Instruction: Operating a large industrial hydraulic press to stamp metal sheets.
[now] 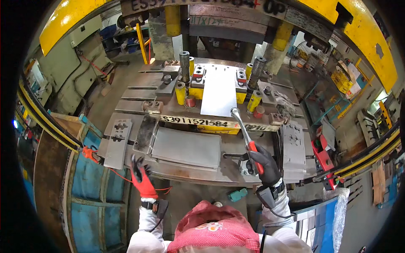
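My right hand (267, 163), in a dark glove, is closed around the red handle of a long metal hand tool (243, 128) with a round head. The tool reaches away from me, and its head meets the near right corner of a bright flat metal sheet (219, 90). That sheet lies on the die (196, 90) in the press, between yellow blocks and guide posts. Over at the left, my left hand (142, 177) in a red glove with dark fingers holds nothing, its fingers apart. A stack of grey metal sheets (185, 145) rests on the press table's near side.
Punched metal plates (119, 137) lie at the table's left, with more stacked plates (294, 145) at its right. Dark guide posts (184, 67) stand upright beside the die. The upper die (228, 21) hangs above. A blue metal frame (88, 181) stands at the lower left.
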A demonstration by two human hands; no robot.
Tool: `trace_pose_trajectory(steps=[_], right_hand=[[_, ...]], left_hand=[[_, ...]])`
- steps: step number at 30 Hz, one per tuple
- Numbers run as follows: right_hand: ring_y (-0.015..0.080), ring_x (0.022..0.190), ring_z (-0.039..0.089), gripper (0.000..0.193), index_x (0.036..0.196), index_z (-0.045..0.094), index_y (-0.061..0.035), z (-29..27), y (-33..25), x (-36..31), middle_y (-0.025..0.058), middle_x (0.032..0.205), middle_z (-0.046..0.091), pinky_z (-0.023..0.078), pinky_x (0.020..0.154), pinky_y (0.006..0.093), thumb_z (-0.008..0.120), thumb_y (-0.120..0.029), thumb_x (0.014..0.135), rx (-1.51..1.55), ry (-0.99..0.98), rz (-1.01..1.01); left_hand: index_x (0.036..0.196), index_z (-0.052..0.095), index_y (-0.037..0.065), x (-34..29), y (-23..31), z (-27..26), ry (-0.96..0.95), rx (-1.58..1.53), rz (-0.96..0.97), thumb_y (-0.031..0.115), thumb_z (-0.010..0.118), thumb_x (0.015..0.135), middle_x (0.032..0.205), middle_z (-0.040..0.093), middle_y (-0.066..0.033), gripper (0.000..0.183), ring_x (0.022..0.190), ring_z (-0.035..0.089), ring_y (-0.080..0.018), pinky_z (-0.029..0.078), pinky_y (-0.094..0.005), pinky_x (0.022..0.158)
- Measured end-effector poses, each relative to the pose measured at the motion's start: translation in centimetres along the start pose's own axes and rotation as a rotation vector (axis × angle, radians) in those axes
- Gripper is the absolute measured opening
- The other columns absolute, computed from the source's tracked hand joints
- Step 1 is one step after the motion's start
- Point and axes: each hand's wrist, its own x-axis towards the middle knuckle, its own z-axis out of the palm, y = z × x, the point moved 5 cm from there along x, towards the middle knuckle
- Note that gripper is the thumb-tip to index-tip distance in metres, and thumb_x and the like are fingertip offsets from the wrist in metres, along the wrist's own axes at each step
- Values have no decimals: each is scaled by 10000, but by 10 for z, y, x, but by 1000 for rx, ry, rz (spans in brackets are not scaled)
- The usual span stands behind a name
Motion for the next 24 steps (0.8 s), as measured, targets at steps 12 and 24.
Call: trace_pose_trajectory(steps=[12, 24], right_hand=[[90, 712, 502, 457, 1168, 469, 25, 1, 0, -1, 48, 823, 587, 402, 649, 235, 505, -293, 841, -122, 54, -60], [83, 632, 518, 473, 1197, 452, 9, 6, 0, -2, 46, 827, 579, 413, 538, 225, 521, -286, 834, -34, 36, -55]], left_hand=[[1356, 327, 160, 4, -120, -54, -216, 1211, 74, 387, 607, 768, 1387, 299, -191, 689, 1284, 265, -359, 253, -422, 1050], [1332, 356, 138, 8, -110, -53, -304, 1234, -17, 401, 599, 775, 1358, 329, -213, 663, 1259, 301, -370, 278, -432, 1026]])
